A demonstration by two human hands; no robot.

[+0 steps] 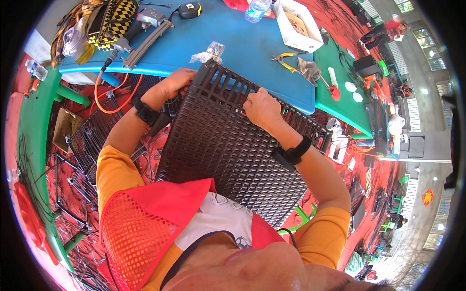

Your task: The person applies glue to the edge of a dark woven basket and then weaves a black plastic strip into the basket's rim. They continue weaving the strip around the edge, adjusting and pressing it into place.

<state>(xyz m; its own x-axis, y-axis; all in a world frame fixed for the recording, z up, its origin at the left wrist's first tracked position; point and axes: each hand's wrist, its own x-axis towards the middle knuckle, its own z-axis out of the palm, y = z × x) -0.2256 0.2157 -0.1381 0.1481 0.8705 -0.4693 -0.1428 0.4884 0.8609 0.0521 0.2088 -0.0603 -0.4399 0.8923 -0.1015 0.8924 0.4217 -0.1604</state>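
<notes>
A dark brown woven plastic-rattan furniture piece (pixel 218 142) leans from my chest up to the edge of a blue table (pixel 233 36). Its lower part is tightly woven, while open slats (pixel 233 85) run along its upper end. My left hand (pixel 182 83) grips the upper left edge, some fingers hidden behind it. On the slatted band, my right hand (pixel 264 109) has its fingers curled around the weave; whether a loose strand is between them is hidden. Clear plastic wrapping (pixel 211 53) covers the piece's upper left corner.
On the blue table are a pneumatic stapler (pixel 145 32) with an orange hose (pixel 96 91), a tape measure (pixel 190 10), yellow-handled pliers (pixel 285 62), a glove (pixel 308 71), a white box (pixel 298 27) and a water bottle (pixel 256 11). Dark frames (pixel 96 134) and strand scraps litter the red floor.
</notes>
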